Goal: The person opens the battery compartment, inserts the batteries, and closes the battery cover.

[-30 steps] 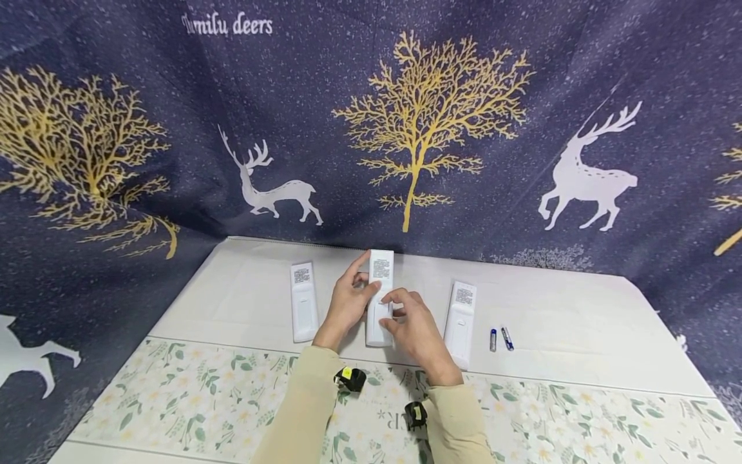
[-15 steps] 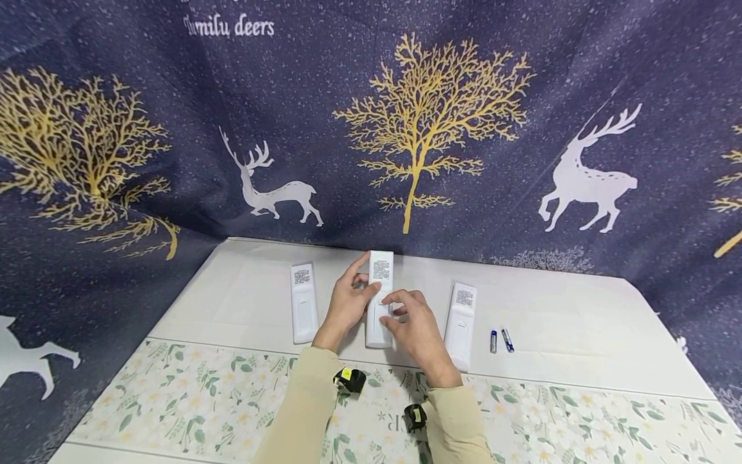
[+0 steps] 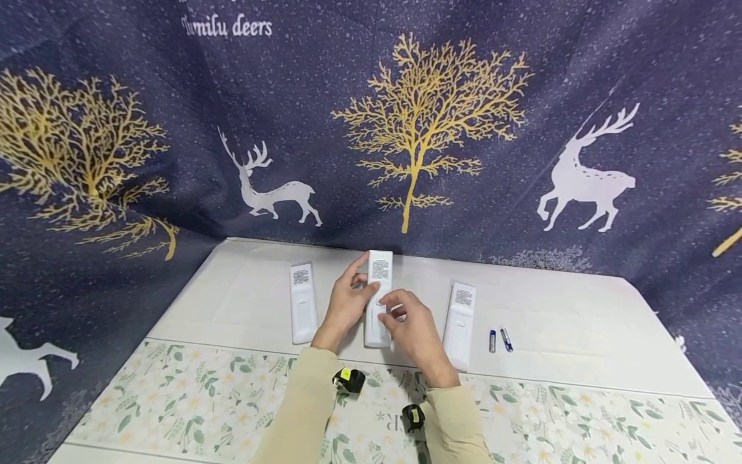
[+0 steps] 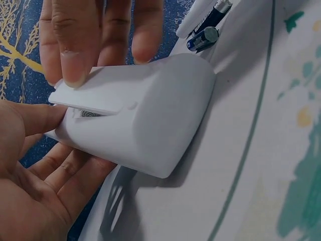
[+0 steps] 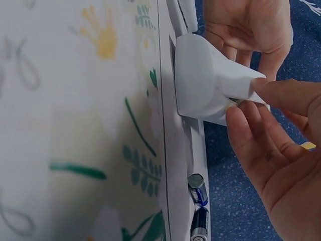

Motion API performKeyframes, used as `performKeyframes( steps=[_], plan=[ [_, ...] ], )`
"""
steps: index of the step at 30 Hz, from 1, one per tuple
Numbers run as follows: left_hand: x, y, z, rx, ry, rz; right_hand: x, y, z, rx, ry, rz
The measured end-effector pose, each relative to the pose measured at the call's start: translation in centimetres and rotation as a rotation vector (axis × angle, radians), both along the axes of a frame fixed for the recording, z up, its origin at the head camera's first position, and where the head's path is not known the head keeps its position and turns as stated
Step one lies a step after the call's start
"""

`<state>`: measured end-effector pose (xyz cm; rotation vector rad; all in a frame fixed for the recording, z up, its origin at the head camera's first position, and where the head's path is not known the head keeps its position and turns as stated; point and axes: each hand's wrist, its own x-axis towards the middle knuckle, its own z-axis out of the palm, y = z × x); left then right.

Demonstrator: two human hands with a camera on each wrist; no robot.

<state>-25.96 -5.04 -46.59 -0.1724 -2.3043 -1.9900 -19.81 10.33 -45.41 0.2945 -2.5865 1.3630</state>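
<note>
Nothing visibly moved: left fingers [image 4: 89,175] gripped a white plastic remote [image 4: 170,113], long axis pointing forward, its lifted cover [image 4: 108,90] pinched between right fingers [image 5: 242,128].

From my head camera I see a white-covered table [image 3: 568,316], its near part crossed by a floral band [image 3: 551,419] of pale blossoms and green leaves. On the white lies one white remote [image 3: 304,312] at left, back side up, printed label at its far end. At right lies another remote [image 3: 460,335], also back up, slightly slanted. Between them a third remote [image 3: 377,332] is held tilted, its lower end at the table surface. Further right, two blue-and-silver batteries lie side by side: one battery [image 3: 492,341] pointing straight away, the other battery [image 3: 507,339] slanting.
</note>
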Motion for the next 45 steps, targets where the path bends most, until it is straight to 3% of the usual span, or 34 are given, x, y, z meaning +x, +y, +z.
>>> performKeyframes(
  steps=[19,45],
  plan=[
    [-0.2,0.1,-0.1,-0.022,0.001,0.002,0.1,0.0,0.2,-0.104,-0.037,0.049],
    [0.1,0.1,-0.1,-0.002,0.006,-0.011,-1.1,1.5,0.6,-0.219,-0.014,-0.019]
  ],
)
